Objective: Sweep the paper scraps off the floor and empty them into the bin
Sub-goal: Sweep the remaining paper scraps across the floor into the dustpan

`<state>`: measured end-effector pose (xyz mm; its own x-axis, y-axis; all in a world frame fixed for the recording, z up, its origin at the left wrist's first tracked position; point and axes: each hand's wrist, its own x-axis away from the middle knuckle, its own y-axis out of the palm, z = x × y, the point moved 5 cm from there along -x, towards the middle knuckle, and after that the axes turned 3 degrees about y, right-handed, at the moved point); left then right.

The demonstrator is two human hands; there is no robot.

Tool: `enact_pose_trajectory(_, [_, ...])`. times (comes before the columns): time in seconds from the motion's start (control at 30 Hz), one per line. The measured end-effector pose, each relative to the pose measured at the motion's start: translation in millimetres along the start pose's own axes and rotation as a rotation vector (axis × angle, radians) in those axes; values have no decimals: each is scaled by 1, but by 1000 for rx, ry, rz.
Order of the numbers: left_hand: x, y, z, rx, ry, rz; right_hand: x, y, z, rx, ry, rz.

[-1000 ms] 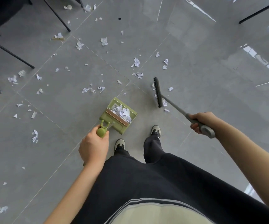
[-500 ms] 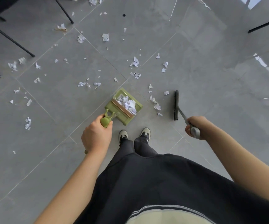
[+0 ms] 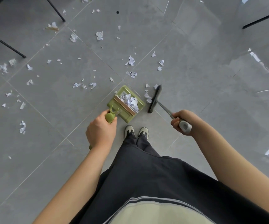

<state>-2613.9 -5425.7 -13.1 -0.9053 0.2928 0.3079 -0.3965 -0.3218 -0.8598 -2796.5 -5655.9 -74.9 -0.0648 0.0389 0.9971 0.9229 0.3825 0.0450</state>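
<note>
Grey floor tiles hold white paper scraps; my left hand grips the green plastic dustpan's handle, my right hand the grey-handled black broom; no readable writing.

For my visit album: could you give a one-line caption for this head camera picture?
Left hand holds a green dustpan of paper scraps while right hand angles the broom beside it.

No text, brand, number or sign can be read here. The green dustpan carries a small pale label near its far rim, but the print on it is too small and blurred to make out.
</note>
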Motion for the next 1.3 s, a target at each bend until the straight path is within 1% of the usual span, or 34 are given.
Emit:
enact_pose_trajectory(0.2, [-10, -6, 3, 13, 6, 13, 2, -3, -32, 150, -86, 131])
enact_pose_trajectory(0.27, [-11, -10, 1, 24, 7, 27, -3, -1, -50, 206, -132, 189])
enact_pose_trajectory(0.5, [-19, -16, -10, 34, -52, 70, -32, 31, -128, 299, -250, 305])
enact_pose_trajectory(0.67, [-27, -13, -20, 33, -106, 101, -66, 59, -177, 397, -310, 337])
enact_pose_trajectory(0.8, [-32, -12, -26, 28, -140, 123, -90, 72, -199, 590, -332, 366])
enact_pose_trajectory(0.93, [-29, -12, -33, 26, -146, 134, -95, 79, -199, 827, -368, 389])
enact_pose_trajectory(1.1, [-15, -12, -39, 23, -161, 136, -74, 67, -178, 1388, -397, 546])
enact_pose_trajectory(1.3, [10, -11, -47, 38, -230, 145, -56, 46, -124, 1645, -369, 520])
